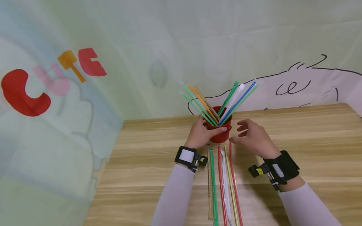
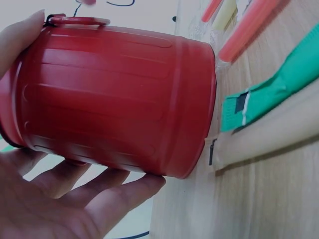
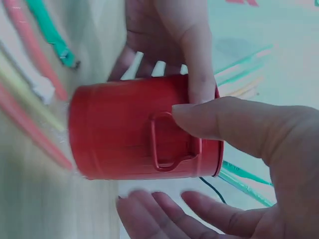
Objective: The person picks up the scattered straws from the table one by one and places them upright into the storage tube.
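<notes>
My left hand (image 1: 199, 134) holds a small red bucket (image 1: 221, 137) round its side, thumb on the near face and fingers behind. Several wrapped drinking straws (image 1: 201, 102) in green, orange, brown, white and blue fan out of its top. In the left wrist view the ribbed bucket wall (image 2: 114, 99) lies between thumb and fingers, its base close to the table. My right hand (image 1: 254, 138) is beside the bucket on the right, fingers loosely bent. In the right wrist view its thumb overlaps the bucket near a wire handle (image 3: 154, 142), and the other fingers are apart from the wall.
In front of the bucket several straws lie side by side, pointing towards me: a brown one (image 1: 210, 188), a green one (image 1: 213, 185), a white one (image 1: 227, 188), a yellow one (image 1: 232, 185) and red ones. A printed cloth backdrop (image 1: 158, 47) rises behind the wooden table (image 1: 141, 175).
</notes>
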A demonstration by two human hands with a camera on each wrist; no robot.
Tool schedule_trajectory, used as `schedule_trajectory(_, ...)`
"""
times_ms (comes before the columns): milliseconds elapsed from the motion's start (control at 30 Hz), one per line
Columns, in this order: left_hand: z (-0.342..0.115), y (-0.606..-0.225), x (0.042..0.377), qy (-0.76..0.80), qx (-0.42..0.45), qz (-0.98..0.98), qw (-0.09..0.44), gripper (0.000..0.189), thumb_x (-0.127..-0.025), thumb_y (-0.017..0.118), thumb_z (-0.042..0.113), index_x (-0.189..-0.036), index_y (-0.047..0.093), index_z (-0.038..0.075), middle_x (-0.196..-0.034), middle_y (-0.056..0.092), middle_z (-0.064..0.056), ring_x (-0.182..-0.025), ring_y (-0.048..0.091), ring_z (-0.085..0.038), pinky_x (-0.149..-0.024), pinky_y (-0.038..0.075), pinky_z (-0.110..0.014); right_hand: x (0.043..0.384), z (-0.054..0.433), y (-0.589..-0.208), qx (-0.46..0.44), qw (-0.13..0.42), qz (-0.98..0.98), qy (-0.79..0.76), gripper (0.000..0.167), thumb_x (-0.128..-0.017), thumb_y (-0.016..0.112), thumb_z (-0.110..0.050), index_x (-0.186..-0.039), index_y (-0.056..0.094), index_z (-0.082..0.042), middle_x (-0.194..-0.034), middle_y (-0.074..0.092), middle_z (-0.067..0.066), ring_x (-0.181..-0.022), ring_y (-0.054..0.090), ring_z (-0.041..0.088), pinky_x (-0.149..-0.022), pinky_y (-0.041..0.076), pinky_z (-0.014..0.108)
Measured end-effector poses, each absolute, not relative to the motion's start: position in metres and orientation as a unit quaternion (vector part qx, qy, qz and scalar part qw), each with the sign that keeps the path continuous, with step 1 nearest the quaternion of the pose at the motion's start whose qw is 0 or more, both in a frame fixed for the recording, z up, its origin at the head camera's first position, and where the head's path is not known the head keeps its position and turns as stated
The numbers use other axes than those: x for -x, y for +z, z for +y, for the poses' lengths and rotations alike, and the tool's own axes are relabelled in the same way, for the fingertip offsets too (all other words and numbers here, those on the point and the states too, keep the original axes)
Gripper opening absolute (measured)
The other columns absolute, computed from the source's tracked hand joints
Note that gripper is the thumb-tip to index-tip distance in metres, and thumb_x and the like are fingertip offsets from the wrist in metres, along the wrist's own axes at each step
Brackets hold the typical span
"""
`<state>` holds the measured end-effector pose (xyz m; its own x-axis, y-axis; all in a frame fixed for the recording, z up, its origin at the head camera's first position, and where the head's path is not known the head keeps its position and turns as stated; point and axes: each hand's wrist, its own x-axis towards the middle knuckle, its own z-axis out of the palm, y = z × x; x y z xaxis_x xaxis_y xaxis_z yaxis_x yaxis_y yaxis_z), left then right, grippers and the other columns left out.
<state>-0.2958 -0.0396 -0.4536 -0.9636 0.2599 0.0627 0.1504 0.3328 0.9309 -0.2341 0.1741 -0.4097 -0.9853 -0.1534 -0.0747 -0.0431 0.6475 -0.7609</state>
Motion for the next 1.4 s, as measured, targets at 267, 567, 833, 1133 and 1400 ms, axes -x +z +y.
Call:
schedule_trajectory(267, -0.039, -0.454, 0.296, 0.564, -0.119, 0.816, 0.05, 0.084, -0.082, 0.086, 0.049, -0.15, 0.042, 0.027, -0.143, 0.058, 0.002, -0.133, 0.055, -0.019, -0.11, 0.051, -0.05, 0.204, 0.168, -0.429, 0.075, 0.086, 0.928, -0.355, 0.033, -0.086, 0.079, -0.019, -0.106, 0.058, -0.003, -0.093, 0.067, 0.012, -0.078, 0.06, 0.023, -0.064, 0.051, 0.031)
schedule_trajectory(567, -0.039, -0.454, 0.296, 0.558, -0.117, 0.82, 0.051, 0.085, -0.082, 0.086, 0.05, -0.15, 0.042, 0.025, -0.142, 0.059, 0.001, -0.132, 0.055, -0.02, -0.109, 0.051, -0.05, 0.186, 0.144, -0.455, 0.074, 0.096, 0.938, -0.324, 0.034, -0.077, 0.085, -0.011, -0.095, 0.056, -0.004, -0.078, 0.055, 0.007, -0.067, 0.052, 0.02, -0.055, 0.042, 0.031)
schedule_trajectory(833, -0.039, -0.453, 0.296, 0.559, -0.114, 0.819, 0.059, 0.085, -0.083, 0.085, 0.05, -0.151, 0.04, 0.025, -0.143, 0.057, 0.0, -0.133, 0.055, -0.021, -0.108, 0.052, -0.05, 0.186, 0.137, -0.461, 0.058, 0.091, 0.942, -0.316, 0.041, -0.079, 0.086, -0.011, -0.107, 0.057, 0.0, -0.083, 0.058, 0.009, -0.067, 0.056, 0.02, -0.054, 0.047, 0.029)
schedule_trajectory(1133, -0.039, -0.452, 0.296, 0.55, -0.112, 0.826, 0.053, 0.088, -0.083, 0.085, 0.048, -0.154, 0.038, 0.026, -0.149, 0.054, -0.002, -0.136, 0.054, -0.024, -0.107, 0.053, -0.05, 0.187, 0.141, -0.458, 0.049, 0.096, 0.938, -0.329, 0.047, -0.079, 0.084, -0.012, -0.112, 0.052, 0.001, -0.081, 0.057, 0.01, -0.064, 0.055, 0.021, -0.053, 0.046, 0.03)
schedule_trajectory(1400, -0.04, -0.453, 0.296, 0.562, -0.127, 0.816, 0.056, 0.082, -0.083, 0.085, 0.049, -0.15, 0.042, 0.025, -0.142, 0.057, 0.002, -0.131, 0.055, -0.02, -0.106, 0.053, -0.048, 0.191, 0.16, -0.44, 0.033, 0.07, 0.931, -0.358, 0.039, -0.082, 0.079, -0.012, -0.104, 0.049, -0.002, -0.078, 0.056, 0.01, -0.064, 0.052, 0.022, -0.055, 0.043, 0.032)
